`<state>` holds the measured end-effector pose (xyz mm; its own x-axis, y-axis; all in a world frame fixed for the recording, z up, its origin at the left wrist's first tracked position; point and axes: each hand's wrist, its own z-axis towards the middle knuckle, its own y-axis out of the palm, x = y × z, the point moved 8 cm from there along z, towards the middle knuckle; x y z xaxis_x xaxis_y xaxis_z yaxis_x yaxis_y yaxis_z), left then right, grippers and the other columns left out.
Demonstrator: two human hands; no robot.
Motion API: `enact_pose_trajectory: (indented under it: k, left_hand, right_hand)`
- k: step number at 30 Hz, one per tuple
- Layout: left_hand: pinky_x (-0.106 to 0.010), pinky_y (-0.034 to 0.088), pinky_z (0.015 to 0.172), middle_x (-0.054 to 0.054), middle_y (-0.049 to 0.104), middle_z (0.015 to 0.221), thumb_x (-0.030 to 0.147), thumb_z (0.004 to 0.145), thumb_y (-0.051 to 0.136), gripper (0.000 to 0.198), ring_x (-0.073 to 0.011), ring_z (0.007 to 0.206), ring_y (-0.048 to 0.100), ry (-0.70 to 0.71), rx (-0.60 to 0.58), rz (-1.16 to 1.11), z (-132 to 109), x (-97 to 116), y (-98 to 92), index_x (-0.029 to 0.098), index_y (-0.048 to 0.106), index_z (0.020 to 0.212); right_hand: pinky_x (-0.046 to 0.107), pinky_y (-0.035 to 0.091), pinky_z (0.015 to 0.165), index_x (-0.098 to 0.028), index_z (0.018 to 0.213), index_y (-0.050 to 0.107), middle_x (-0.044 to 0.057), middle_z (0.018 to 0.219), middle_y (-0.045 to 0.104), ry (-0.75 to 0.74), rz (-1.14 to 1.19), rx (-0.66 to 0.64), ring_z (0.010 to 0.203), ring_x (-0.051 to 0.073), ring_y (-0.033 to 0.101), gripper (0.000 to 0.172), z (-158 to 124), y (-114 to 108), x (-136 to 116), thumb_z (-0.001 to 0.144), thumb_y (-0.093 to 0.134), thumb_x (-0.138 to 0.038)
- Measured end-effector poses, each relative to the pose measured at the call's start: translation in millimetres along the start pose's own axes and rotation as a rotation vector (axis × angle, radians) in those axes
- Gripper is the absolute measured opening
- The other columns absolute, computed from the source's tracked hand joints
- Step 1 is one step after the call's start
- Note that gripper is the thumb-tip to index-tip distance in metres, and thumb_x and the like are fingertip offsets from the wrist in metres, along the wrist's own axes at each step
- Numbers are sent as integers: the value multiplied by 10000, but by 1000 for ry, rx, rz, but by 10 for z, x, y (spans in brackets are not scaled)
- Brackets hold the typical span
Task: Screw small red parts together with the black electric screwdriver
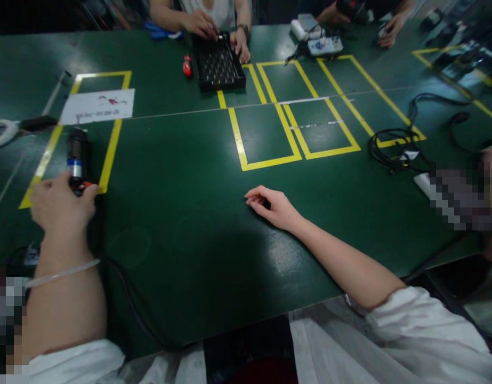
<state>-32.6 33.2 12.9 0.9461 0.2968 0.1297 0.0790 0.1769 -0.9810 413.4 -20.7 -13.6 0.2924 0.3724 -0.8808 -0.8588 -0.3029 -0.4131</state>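
On the left of the table, my left hand (64, 205) is closed around the lower end of an electric screwdriver (76, 154). The tool has a black body, a blue and silver band and a red part by my thumb; its thin tip points away from me over a white paper sheet (97, 105). My palm hides its lower end. A dark cable (129, 298) runs beside my forearm toward the near edge. Near the table's middle, my right hand (275, 205) rests loosely curled, with a gap between thumb and fingers and nothing visible in it.
Yellow tape outlines (272, 161) mark the green table (190, 288). Across it, a person's hands touch a black tray (222, 85) beside a red-handled tool (187, 66). A device (324, 46) lies at the far side. Coiled black cable (389, 149) lies to the right, near another person.
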Motion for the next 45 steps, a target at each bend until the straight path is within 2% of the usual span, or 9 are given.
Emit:
enact_pose_trajectory:
  k: [5,11,16,19,22,26,31,39,45]
  left_hand:
    - [-609,444,961,-77,505,1321,628,774,558,615,-335,1097,523,-347,103,-46,-205,-79,-121,248,579,1257]
    - [-604,433,956,-106,498,1385,575,907,404,540,-418,1252,490,-233,126,-64,-262,130,-256,202,566,1261]
    - [-476,426,1054,-80,631,1276,403,950,448,420,-254,1154,598,27,240,-229,-359,772,-439,173,524,1294]
    - [-351,505,946,-75,686,1153,371,962,489,346,-179,1034,656,308,55,-598,-572,1524,-385,149,553,1219]
    - [-338,525,881,-97,697,1043,398,940,542,345,-192,946,670,515,-334,-815,-915,2246,-168,135,616,1151]
    - [-317,532,825,-60,669,930,381,944,537,501,-171,862,660,627,-780,-986,-1342,2738,131,151,493,1387]
    - [-305,516,777,-23,624,842,364,957,528,593,-154,794,623,588,-991,-1133,-1536,2833,368,141,374,1484]
    - [-303,509,788,-52,625,830,470,947,526,365,-157,791,617,419,-1029,-1300,-1490,2797,563,118,617,912]
    - [-300,496,783,-52,630,816,479,946,529,382,-159,793,612,445,-1040,-1279,-1493,2807,570,117,636,886]
  right_hand:
    - [280,528,783,-184,1090,625,41,951,717,8,-10,-13,819,139,662,179,7,8,10,924,560,-195]
    - [283,528,777,-184,1080,635,43,952,724,12,-25,-11,824,145,670,173,7,15,3,927,557,-206]
    - [287,524,772,-190,1082,636,44,950,723,8,-38,-23,828,149,667,173,6,25,9,931,555,-213]
    - [288,521,777,-183,1084,634,44,948,722,4,-32,-22,828,148,664,177,2,17,11,925,559,-206]
    - [292,525,792,-186,1093,623,36,939,719,3,22,-32,818,140,658,183,2,17,-3,920,567,-204]
    - [290,536,767,-191,1155,576,18,915,706,15,216,-79,773,131,649,315,6,77,-21,865,672,-265]
    - [278,524,724,-178,1036,587,22,872,711,25,349,-105,751,129,649,215,-3,137,-21,883,677,-299]
    - [271,509,700,-186,1003,610,19,856,703,29,344,-47,738,129,634,198,-8,84,10,869,704,-297]
    - [272,503,688,-190,1004,613,14,846,689,34,318,-38,729,129,620,190,-17,74,17,874,698,-299]
